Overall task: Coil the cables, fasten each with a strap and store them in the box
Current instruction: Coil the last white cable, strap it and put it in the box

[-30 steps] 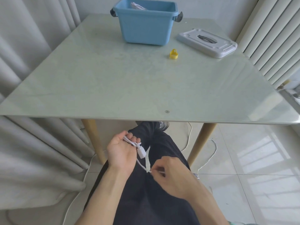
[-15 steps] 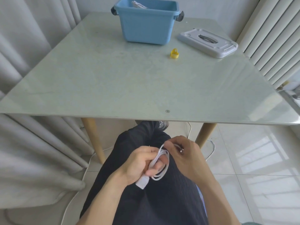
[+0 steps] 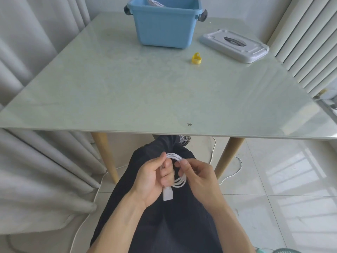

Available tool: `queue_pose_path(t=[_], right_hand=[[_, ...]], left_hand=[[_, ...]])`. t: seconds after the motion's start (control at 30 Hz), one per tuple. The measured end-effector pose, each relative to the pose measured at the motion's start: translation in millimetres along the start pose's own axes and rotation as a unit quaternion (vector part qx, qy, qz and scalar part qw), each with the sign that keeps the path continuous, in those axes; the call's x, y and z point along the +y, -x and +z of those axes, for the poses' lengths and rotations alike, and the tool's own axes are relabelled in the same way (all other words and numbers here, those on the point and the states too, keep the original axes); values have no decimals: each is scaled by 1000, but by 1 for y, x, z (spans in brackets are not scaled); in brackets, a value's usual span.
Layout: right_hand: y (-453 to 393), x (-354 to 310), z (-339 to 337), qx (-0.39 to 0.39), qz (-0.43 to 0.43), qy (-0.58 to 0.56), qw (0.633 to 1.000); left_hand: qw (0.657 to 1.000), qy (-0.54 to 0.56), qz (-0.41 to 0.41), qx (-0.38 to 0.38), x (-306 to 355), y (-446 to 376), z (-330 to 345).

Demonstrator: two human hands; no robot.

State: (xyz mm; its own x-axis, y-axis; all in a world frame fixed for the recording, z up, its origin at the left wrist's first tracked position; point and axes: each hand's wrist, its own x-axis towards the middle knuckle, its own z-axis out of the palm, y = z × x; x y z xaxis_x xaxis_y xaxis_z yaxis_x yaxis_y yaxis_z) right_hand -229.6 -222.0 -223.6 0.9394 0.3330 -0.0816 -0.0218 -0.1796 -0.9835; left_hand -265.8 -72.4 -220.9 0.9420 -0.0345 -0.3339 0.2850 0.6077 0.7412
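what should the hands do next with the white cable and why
Probably keep the left hand holding the coiled white cable and reach the right hand to the yellow strap on the table. The cable already sits in loops over the lap with no strap on it, and the blue box stands open.

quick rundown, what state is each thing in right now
white cable: coiled in loops, held over the lap, no strap on it
left hand: grips the coil, plug end hanging below
right hand: pinches the top of the coil
blue box: open, upright, something white inside
grey lid: off, lying flat beside the box
yellow strap: looped, untouched on the table
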Motion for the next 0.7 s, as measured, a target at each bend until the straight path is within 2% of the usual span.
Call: queue_pose_path(t=[0.07,0.13,0.2,0.27,0.37,0.47,0.57,0.63,0.7], right_hand=[[-2,6,2,44,15,-24,999],[0,7,5,52,48,-74,995],[2,8,6,33,68,-119,990],[3,6,5,9,51,-111,992],[5,0,3,-10,12,-73,997],[7,0,-4,-31,20,28,999],[10,8,-16,-56,76,173,980],[12,14,-21,-44,99,217,970],[12,16,-23,-45,91,237,966]], left_hand=[[999,1,-8,-45,2,1,2],[998,-21,-4,-56,3,1,3],[999,-31,-1,-41,5,2,2],[1000,0,0,-1,5,1,0],[988,128,3,85,7,0,-2],[953,227,56,192,13,-6,-14],[922,242,130,272,20,-12,-27],[912,253,158,282,22,-14,-33],[916,228,172,281,20,-16,-35]])
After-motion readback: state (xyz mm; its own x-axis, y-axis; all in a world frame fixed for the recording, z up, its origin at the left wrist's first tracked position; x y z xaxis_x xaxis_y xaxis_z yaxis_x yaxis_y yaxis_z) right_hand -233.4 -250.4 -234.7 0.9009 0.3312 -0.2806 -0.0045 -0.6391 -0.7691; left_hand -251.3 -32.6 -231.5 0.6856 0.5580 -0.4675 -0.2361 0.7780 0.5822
